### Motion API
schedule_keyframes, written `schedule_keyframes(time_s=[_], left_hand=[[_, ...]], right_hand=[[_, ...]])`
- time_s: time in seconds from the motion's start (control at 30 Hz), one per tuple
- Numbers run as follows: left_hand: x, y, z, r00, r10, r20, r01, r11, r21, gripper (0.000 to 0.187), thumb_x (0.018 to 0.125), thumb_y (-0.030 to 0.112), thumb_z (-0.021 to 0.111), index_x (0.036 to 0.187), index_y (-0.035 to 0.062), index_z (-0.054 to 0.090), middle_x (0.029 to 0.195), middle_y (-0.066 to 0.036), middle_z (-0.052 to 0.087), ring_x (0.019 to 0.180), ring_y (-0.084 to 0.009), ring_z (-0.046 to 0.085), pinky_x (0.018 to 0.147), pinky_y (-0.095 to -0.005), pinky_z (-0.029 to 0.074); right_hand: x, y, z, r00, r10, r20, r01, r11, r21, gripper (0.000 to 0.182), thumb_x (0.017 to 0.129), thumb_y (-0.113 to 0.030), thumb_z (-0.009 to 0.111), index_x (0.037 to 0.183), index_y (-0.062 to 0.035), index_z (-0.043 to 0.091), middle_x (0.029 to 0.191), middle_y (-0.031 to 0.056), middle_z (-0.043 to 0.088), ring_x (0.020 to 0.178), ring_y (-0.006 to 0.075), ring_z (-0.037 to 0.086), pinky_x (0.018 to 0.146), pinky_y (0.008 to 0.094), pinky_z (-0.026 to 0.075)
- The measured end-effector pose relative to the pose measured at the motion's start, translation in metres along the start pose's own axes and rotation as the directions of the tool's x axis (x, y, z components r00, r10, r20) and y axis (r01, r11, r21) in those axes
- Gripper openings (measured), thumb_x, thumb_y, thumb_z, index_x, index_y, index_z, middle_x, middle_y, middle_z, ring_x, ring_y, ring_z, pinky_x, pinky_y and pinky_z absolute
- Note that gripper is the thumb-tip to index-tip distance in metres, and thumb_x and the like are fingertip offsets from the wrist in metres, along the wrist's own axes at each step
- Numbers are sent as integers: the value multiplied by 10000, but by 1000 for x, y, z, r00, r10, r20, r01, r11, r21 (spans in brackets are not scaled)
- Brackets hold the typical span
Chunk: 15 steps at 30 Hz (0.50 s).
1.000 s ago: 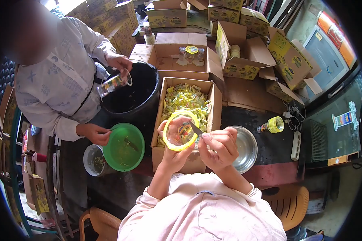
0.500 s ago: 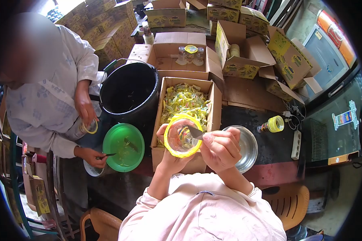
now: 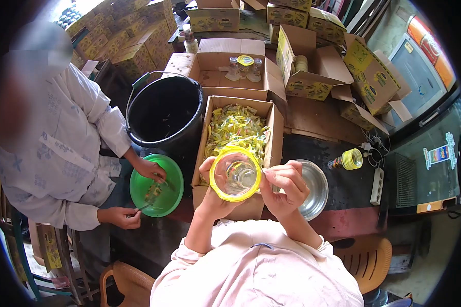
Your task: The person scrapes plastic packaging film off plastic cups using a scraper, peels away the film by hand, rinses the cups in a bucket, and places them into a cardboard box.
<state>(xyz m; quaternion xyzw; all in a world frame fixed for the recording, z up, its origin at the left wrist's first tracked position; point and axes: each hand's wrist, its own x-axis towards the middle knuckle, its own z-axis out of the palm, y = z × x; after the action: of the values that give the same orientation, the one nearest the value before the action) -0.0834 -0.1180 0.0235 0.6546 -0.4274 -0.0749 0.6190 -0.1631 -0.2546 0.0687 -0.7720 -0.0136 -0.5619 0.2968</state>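
My left hand is wrapped round a clear jar with a yellow rim, its open mouth turned up toward the camera. At the jar's right edge is my right hand, fingers pinched by the yellow rim; what they hold is too small or hidden to name. Behind the jar stands a cardboard box filled with small yellow wrapped pieces. A metal bowl lies to the right, partly behind my right hand.
At the left a co-worker has both hands over a green basin. A black bucket stands behind it. Stacked yellow-rimmed jars and a power strip lie at the right. Open cartons stand farther back.
The dark flat blade at my right fingers no longer shows over the jar. The jar has shifted slightly right. The co-worker's hands and the jar they held have moved over the green basin.
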Motion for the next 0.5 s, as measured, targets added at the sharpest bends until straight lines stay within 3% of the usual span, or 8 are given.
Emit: schedule_keyframes(time_s=[0.13,0.33,0.5], left_hand=[[6,1,-4,998,-20,56,20,1000,-5,671,702,286,750,1253,77,428,1244,-58,456,1208,-250,220,1009,-371,137],[9,5,-8,985,139,97,-159,959,236,625,722,282,736,1237,68,453,1261,-68,455,1226,-258,194,1017,-371,135],[5,-1,-6,988,89,124,-111,977,183,595,730,268,731,1227,75,466,1263,-72,461,1244,-258,180,1035,-376,128]], right_hand=[[4,2,2,1000,15,4,-15,1000,-15,197,643,2,750,784,-93,650,654,-4,613,603,125,598,595,256,377],[5,8,0,999,37,20,-37,999,11,204,637,11,750,782,-89,648,645,-4,608,591,123,590,587,260,373],[-1,8,-1,998,62,24,-63,998,19,206,636,15,751,780,-90,649,641,6,605,571,127,568,579,266,372]])
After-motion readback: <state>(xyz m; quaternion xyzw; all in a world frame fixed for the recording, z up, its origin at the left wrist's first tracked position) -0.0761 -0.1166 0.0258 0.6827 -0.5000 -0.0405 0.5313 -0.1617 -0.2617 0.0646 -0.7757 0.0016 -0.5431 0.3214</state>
